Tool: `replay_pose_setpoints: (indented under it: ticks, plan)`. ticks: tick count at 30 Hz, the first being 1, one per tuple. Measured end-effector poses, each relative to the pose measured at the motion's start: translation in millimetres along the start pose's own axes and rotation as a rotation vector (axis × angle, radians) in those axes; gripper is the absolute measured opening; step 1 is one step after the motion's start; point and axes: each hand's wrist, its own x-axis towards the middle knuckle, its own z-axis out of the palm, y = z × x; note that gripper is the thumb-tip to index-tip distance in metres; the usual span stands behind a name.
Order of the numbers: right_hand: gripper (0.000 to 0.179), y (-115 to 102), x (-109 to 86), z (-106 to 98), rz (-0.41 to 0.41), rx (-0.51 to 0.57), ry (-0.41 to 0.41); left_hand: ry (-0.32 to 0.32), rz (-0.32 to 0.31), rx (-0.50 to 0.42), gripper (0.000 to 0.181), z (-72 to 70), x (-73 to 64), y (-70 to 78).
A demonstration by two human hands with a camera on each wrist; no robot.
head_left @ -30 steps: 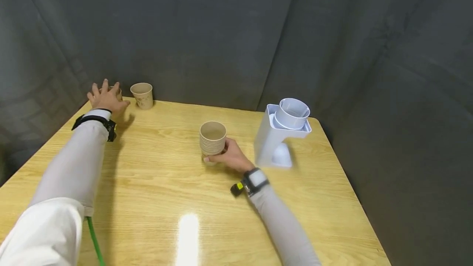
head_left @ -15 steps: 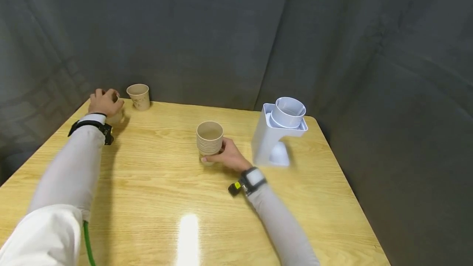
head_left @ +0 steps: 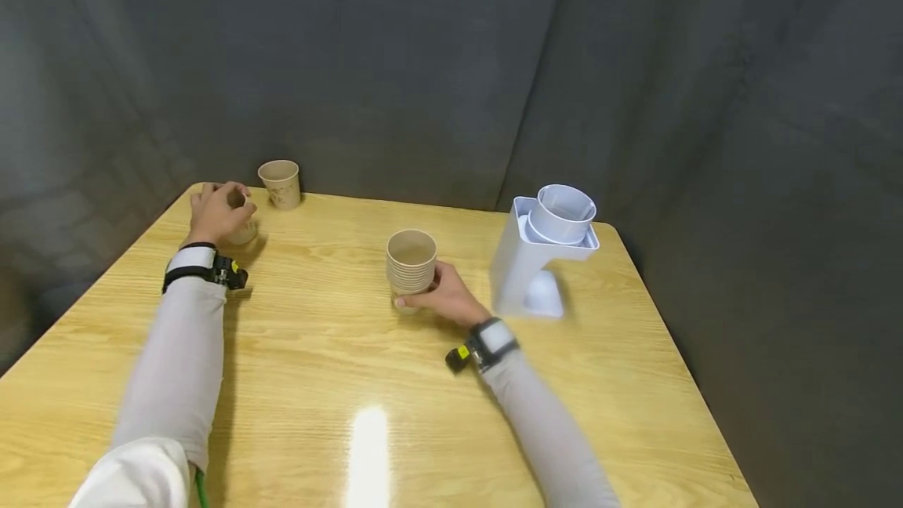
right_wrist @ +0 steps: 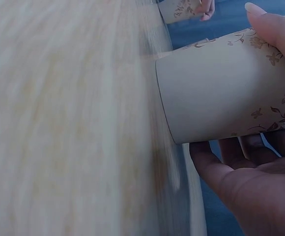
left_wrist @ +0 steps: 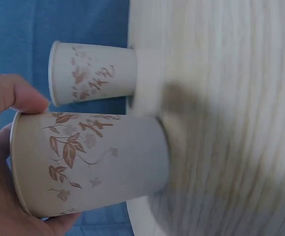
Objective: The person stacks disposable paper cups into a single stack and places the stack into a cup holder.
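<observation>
At the table's far left corner, my left hand (head_left: 215, 214) grips a tan paper cup (left_wrist: 91, 164) by its rim, thumb on one side and fingers on the other. Brown leaf prints run over the cup's side, and its base is close to the tabletop. Another printed paper cup (head_left: 281, 185) stands upright just beyond it at the back edge. Mid-table, my right hand (head_left: 451, 296) holds a stack of nested paper cups (head_left: 411, 261) low down, with the thumb at the near side and the fingers curled behind. The stack is upright, and its lowest cup (right_wrist: 221, 88) shows the same prints.
To the right of the stack stands a white plastic cup holder (head_left: 525, 257) with a round open tube (head_left: 564, 214) on top. Dark curtains (head_left: 395, 77) hang behind and beside the wooden table (head_left: 303, 367). Light glares off the front part of the tabletop.
My left hand has gone from spread fingers over the cup to gripping its rim, and has drawn it slightly nearer and to the right. The right hand keeps holding the stack in place.
</observation>
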Motion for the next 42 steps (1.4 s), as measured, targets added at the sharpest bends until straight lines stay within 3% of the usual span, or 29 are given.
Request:
replay_pose_setpoints:
  ticks: [4, 10, 13, 18, 22, 27, 38, 42]
  plan:
    - [0.068, 2.2, 0.2, -1.4, -0.011, -0.007, 0.000, -0.016, 0.048, 0.012, 0.030, 3.3, -3.8, 7.2]
    - [0.068, 5.3, 0.3, -0.8, -0.022, -0.025, 0.003, -0.068, 0.059, -0.050, 0.030, 4.9, -13.8, 19.2]
    - [0.069, 3.9, -0.4, -0.6, -0.009, -0.016, 0.008, -0.141, 0.047, -0.100, 0.031, 1.8, -21.1, 27.3]
    - [0.071, -2.4, -1.8, 0.6, 0.020, -0.014, 0.007, -0.325, -0.010, -0.193, 0.039, -8.6, -32.0, 36.8]
    - [0.070, 0.8, -0.3, -1.1, 0.015, -0.014, 0.018, -0.404, 0.044, -0.230, 0.038, -9.9, -32.3, 41.6]
    - [0.068, 0.4, -1.2, -2.2, 0.017, -0.006, 0.020, -0.480, 0.125, -0.233, 0.037, -7.1, -31.3, 54.1]
    - [0.069, 3.3, -0.1, -0.9, 0.018, -0.005, 0.029, -0.605, 0.176, -0.137, 0.038, -1.0, -35.9, 94.3]
    - [0.070, 5.2, 0.6, -1.9, 0.015, -0.001, 0.030, -0.609, 0.199, -0.123, 0.032, 3.2, -37.6, 107.8]
